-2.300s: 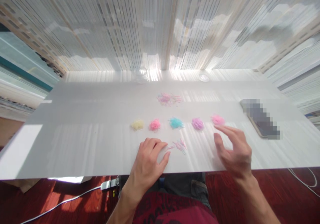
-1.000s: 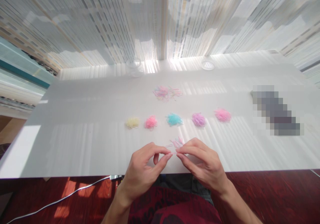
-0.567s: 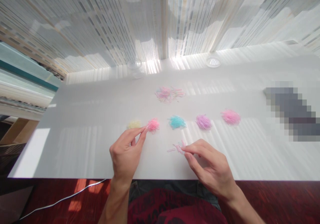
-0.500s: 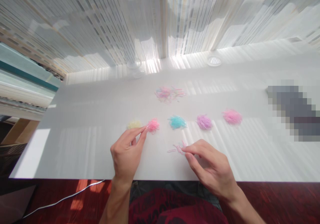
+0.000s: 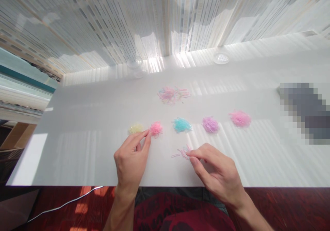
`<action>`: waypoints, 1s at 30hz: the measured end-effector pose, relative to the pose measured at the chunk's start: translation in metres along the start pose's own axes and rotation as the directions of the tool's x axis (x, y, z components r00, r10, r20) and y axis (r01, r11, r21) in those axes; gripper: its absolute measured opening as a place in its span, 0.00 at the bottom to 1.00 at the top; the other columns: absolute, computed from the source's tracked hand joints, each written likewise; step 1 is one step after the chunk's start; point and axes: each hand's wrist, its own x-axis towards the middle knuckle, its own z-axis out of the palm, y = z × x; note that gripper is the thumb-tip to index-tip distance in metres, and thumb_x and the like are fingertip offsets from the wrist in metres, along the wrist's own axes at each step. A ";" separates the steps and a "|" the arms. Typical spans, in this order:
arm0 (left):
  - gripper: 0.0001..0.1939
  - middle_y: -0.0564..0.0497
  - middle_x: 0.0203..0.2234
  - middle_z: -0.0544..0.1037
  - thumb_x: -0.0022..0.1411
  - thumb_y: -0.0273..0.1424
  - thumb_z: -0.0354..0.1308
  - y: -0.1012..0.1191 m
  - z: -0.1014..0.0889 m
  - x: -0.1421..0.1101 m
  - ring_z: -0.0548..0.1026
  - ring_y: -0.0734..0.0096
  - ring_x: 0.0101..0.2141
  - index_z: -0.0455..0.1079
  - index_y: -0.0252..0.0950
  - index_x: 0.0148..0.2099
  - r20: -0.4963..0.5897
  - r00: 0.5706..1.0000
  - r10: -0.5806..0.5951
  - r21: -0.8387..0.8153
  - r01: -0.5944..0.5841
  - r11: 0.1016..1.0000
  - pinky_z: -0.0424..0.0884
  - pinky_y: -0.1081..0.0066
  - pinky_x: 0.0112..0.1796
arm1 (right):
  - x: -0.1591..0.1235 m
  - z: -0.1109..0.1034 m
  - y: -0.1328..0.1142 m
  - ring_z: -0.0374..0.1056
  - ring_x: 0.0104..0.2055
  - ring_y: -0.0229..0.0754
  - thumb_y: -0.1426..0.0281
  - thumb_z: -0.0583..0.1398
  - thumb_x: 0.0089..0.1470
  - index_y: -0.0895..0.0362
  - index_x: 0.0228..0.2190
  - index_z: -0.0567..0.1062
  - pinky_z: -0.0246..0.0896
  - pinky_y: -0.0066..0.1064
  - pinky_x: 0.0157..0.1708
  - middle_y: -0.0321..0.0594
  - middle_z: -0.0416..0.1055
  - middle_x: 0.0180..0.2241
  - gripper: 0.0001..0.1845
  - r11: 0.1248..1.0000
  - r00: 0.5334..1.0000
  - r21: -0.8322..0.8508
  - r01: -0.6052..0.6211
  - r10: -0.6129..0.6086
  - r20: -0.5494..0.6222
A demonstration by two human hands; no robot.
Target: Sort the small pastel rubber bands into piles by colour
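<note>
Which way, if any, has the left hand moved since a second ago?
Yes: the left hand moved left and forward, from near the small mixed pile to the left edge of the coral-pink pile.

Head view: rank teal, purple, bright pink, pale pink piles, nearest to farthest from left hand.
From the left hand:
1. Bright pink pile, right beside it
2. Teal pile, mid-row
3. Purple pile, right of teal
4. Pale pink pile, row's right end

In front of you: one white table (image 5: 77,158), striped with sunlight (image 5: 257,141), bright patch (image 5: 29,158) at its left end. Beyond its far edge: pale striped curtain (image 5: 110,24), sunlit. Below you: dark red wooden floor (image 5: 95,212), sunlit patches (image 5: 81,208) on your left.
</note>
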 end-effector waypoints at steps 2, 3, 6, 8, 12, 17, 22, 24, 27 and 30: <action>0.07 0.52 0.31 0.82 0.67 0.31 0.65 0.000 -0.002 -0.001 0.65 0.78 0.21 0.83 0.37 0.44 0.010 1.000 -0.003 0.000 0.003 1.000 0.71 0.73 0.30 | 0.000 -0.001 0.000 0.72 0.31 0.38 0.77 0.61 0.64 0.54 0.40 0.78 0.69 0.31 0.32 0.36 0.77 0.30 0.07 1.000 1.000 -0.003 -0.011 0.011 0.003; 0.07 0.52 0.32 0.82 0.67 0.30 0.64 0.000 -0.002 -0.002 0.65 0.78 0.21 0.83 0.37 0.45 0.011 1.000 -0.005 0.000 0.005 1.000 0.71 0.73 0.30 | 0.000 -0.001 0.000 0.72 0.31 0.38 0.77 0.61 0.64 0.54 0.40 0.78 0.69 0.31 0.32 0.36 0.77 0.30 0.07 1.000 1.000 -0.005 -0.019 0.019 0.004; 0.06 0.51 0.33 0.83 0.67 0.30 0.65 -0.001 -0.004 -0.003 0.67 0.77 0.21 0.82 0.37 0.44 -0.012 1.000 -0.013 0.015 0.013 1.000 0.72 0.72 0.31 | 0.000 0.000 -0.001 0.73 0.31 0.39 0.76 0.61 0.64 0.54 0.39 0.79 0.70 0.31 0.31 0.37 0.78 0.30 0.07 0.999 0.999 -0.011 -0.033 0.033 0.007; 0.06 0.50 0.34 0.84 0.67 0.30 0.64 -0.003 -0.006 -0.003 0.68 0.77 0.21 0.82 0.37 0.43 -0.032 0.999 -0.012 0.039 0.013 0.999 0.72 0.72 0.31 | 0.000 0.001 -0.001 0.73 0.31 0.39 0.75 0.61 0.64 0.54 0.39 0.79 0.70 0.32 0.32 0.37 0.77 0.30 0.07 0.999 0.999 -0.022 -0.032 0.032 -0.007; 0.06 0.52 0.33 0.82 0.68 0.29 0.63 0.000 -0.012 -0.009 0.67 0.78 0.21 0.81 0.36 0.45 -0.026 0.999 0.031 0.046 -0.030 0.998 0.72 0.72 0.31 | -0.005 -0.004 -0.004 0.72 0.32 0.39 0.77 0.60 0.64 0.54 0.42 0.79 0.70 0.31 0.33 0.37 0.76 0.31 0.09 0.992 0.993 -0.107 -0.059 0.048 -0.106; 0.08 0.51 0.37 0.82 0.70 0.28 0.61 0.014 -0.011 -0.025 0.69 0.76 0.24 0.77 0.38 0.50 0.214 0.956 0.201 -0.164 -0.168 0.972 0.73 0.73 0.31 | -0.018 -0.019 -0.005 0.72 0.38 0.42 0.74 0.61 0.65 0.54 0.44 0.78 0.71 0.34 0.37 0.42 0.75 0.37 0.08 0.953 0.991 -0.274 -0.128 0.110 -0.078; 0.08 0.49 0.36 0.81 0.71 0.29 0.59 0.028 0.002 -0.034 0.79 0.66 0.36 0.76 0.38 0.50 0.327 0.891 0.317 -0.185 -0.268 0.945 0.76 0.68 0.39 | -0.027 -0.014 -0.005 0.71 0.38 0.45 0.70 0.62 0.65 0.54 0.46 0.76 0.71 0.37 0.37 0.43 0.73 0.37 0.08 0.927 0.994 -0.364 -0.088 0.104 0.024; 0.09 0.48 0.37 0.81 0.71 0.29 0.59 0.029 0.006 -0.034 0.79 0.66 0.34 0.76 0.38 0.51 0.323 0.893 0.314 -0.143 -0.282 0.949 0.76 0.67 0.38 | -0.028 -0.008 -0.005 0.71 0.38 0.46 0.71 0.62 0.65 0.54 0.45 0.76 0.71 0.38 0.37 0.43 0.73 0.36 0.07 0.918 0.995 -0.390 -0.073 0.094 0.036; 0.11 0.49 0.38 0.80 0.71 0.29 0.58 0.029 0.011 -0.031 0.78 0.67 0.31 0.76 0.38 0.53 0.323 0.897 0.303 -0.090 -0.289 0.953 0.75 0.68 0.34 | -0.026 -0.001 -0.003 0.71 0.38 0.47 0.71 0.62 0.65 0.54 0.45 0.76 0.71 0.39 0.37 0.43 0.73 0.35 0.06 0.907 0.997 -0.417 -0.053 0.070 0.025; 0.09 0.50 0.37 0.80 0.71 0.28 0.58 0.029 0.013 -0.030 0.77 0.69 0.31 0.77 0.39 0.50 0.327 0.898 0.296 -0.092 -0.282 0.955 0.73 0.70 0.34 | -0.023 0.003 -0.002 0.71 0.37 0.46 0.72 0.61 0.66 0.54 0.44 0.76 0.70 0.38 0.37 0.42 0.73 0.34 0.06 0.906 0.999 -0.422 -0.039 0.048 0.010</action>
